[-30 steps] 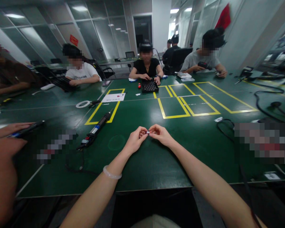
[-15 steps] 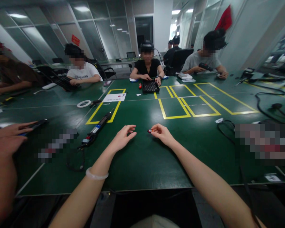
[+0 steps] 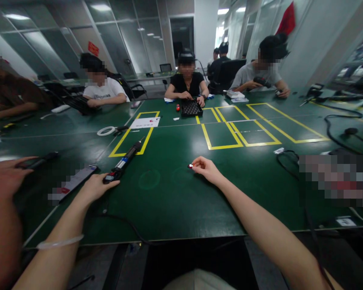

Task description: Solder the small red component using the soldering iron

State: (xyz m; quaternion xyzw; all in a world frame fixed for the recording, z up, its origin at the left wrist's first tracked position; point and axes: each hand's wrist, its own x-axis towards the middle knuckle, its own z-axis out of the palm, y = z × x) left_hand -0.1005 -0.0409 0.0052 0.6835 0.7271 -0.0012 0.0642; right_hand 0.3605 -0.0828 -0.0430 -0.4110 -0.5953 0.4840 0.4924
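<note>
My left hand is at the rear end of a black electric screwdriver with a blue and silver band. The thumb lies along one side and the fingers along the other, closed round the end. Its thin tip points away from me, into a yellow taped frame. Over the middle of the table, my right hand pinches a small red and white piece between thumb and fingertips. The piece is too small to name.
A phone lies left of my left forearm, near another person's hand. Across the table a person works at a black tray. Yellow tape frames, a white sheet and a black cable lie on the green table.
My left hand has moved left and toward me, from beside the right hand to the screwdriver's rear end. The dark cable by it now runs rightward. My right hand has hardly moved.
</note>
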